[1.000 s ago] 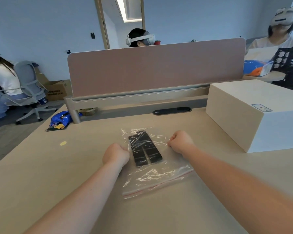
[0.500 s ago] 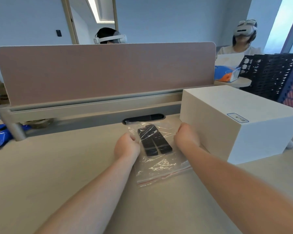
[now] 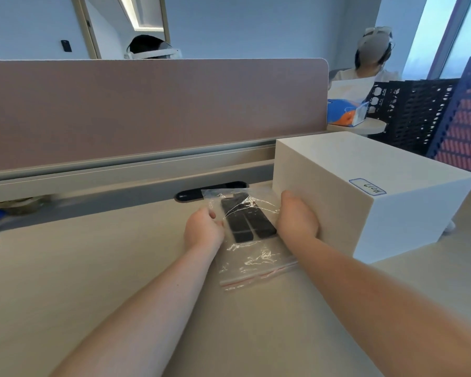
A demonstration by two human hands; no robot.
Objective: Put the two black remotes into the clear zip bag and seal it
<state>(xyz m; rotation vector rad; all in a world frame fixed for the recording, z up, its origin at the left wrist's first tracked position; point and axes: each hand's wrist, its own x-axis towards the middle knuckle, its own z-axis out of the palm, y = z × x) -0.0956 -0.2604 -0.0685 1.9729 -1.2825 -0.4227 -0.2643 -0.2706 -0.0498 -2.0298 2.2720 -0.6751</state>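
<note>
While two flat black remotes [image 3: 247, 223] lie inside the crinkly clear zip bag [image 3: 252, 257], the left hand [image 3: 203, 230] and right hand [image 3: 297, 220], curled closed, pinch its side edges on the counter [image 3: 65, 268].

Pale worktop [image 3: 65, 281]: the clear bag [image 3: 252, 257] with both remotes [image 3: 247, 221] lies flat, a white box [image 3: 365, 191] just beside it.

White box [image 3: 365, 191] tight against the right hand [image 3: 297, 221] (divider panel [image 3: 152, 104] behind); open desk [image 3: 79, 268] leftward.
</note>
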